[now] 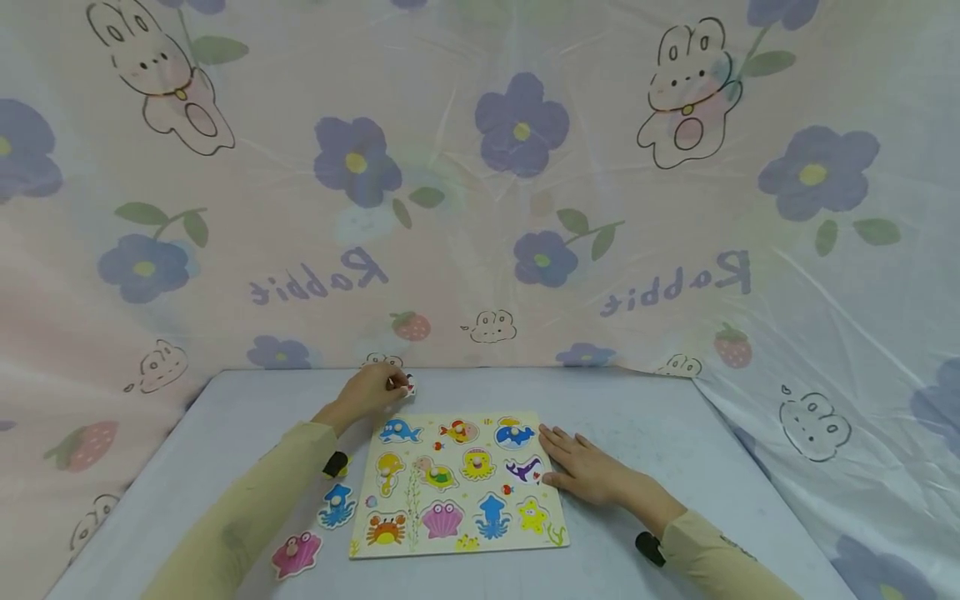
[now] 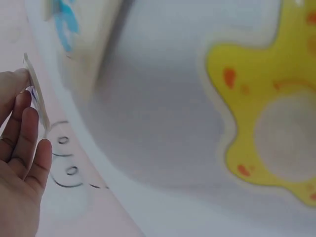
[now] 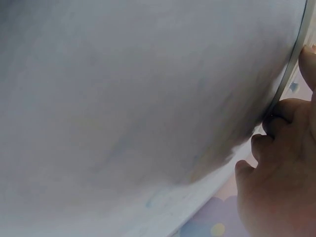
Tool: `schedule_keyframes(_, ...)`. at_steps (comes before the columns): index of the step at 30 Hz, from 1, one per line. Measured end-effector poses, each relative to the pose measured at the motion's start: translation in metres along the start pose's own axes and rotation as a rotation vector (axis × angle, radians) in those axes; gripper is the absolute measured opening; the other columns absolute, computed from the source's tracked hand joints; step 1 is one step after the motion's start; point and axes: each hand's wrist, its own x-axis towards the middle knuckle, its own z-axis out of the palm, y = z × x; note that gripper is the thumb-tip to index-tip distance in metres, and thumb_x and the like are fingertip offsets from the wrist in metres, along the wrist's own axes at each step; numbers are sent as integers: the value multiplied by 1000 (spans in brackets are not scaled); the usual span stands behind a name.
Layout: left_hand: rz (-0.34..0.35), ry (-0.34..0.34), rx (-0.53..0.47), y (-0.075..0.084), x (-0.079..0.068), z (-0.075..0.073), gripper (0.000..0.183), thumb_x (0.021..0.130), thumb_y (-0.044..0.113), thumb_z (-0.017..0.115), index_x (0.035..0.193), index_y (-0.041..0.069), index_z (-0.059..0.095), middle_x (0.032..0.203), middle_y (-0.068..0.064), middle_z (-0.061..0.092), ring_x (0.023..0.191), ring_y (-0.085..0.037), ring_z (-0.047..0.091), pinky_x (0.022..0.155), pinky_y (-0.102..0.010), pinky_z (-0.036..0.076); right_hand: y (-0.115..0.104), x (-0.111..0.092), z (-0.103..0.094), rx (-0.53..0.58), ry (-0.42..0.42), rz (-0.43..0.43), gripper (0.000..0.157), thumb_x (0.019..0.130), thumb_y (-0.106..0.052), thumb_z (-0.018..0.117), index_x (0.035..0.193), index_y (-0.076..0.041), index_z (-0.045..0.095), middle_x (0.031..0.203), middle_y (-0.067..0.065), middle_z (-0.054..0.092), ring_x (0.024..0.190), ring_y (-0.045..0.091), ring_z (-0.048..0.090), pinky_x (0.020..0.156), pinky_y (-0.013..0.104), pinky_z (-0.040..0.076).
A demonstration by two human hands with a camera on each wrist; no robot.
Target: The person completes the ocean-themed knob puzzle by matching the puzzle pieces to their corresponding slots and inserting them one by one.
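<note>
In the head view my left hand [image 1: 369, 389] pinches a thin flat puzzle piece [image 1: 409, 387] between thumb and fingers, just beyond the far left corner of the puzzle board [image 1: 427, 547]. The left wrist view shows this piece [image 2: 38, 94] nearly edge-on, so its picture is mostly hidden. My right hand [image 1: 588, 468] lies at the board's right edge with fingers extended, thumb and fingertips touching the edge. Knobbed sea-animal pieces, such as a turtle [image 1: 437, 475] and an octopus [image 1: 477, 465], sit in the board. The crab [image 1: 386, 528] picture shows no knob.
Left of the board lie a blue squid piece [image 1: 336, 507], a pink shell piece [image 1: 297, 555] and a yellow starfish piece [image 2: 242, 69], partly covered in the head view by a black wrist camera [image 1: 335, 464]. A rabbit-patterned curtain [image 1: 450, 250] hangs behind the white table [image 1: 645, 417].
</note>
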Motion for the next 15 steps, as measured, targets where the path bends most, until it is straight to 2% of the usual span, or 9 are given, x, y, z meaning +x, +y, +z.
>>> schedule_keyframes(8, 114, -6, -32, 37, -12, -5, 8, 86, 23, 71, 92, 20, 68, 85, 9, 57, 76, -11, 51, 67, -27, 46, 2, 1, 1, -5, 7, 1, 74, 95, -55, 43, 151, -14, 19, 158, 1, 14, 144, 29, 12, 113, 54, 13)
schedule_keyframes(15, 252, -39, -45, 63, -21, 4, 9, 86, 22, 71, 94, 20, 68, 85, 12, 58, 77, -5, 55, 69, -24, 48, 1, -2, 0, 15, 29, -6, 73, 95, -53, 46, 151, -13, 21, 158, 2, 16, 144, 30, 13, 112, 56, 13)
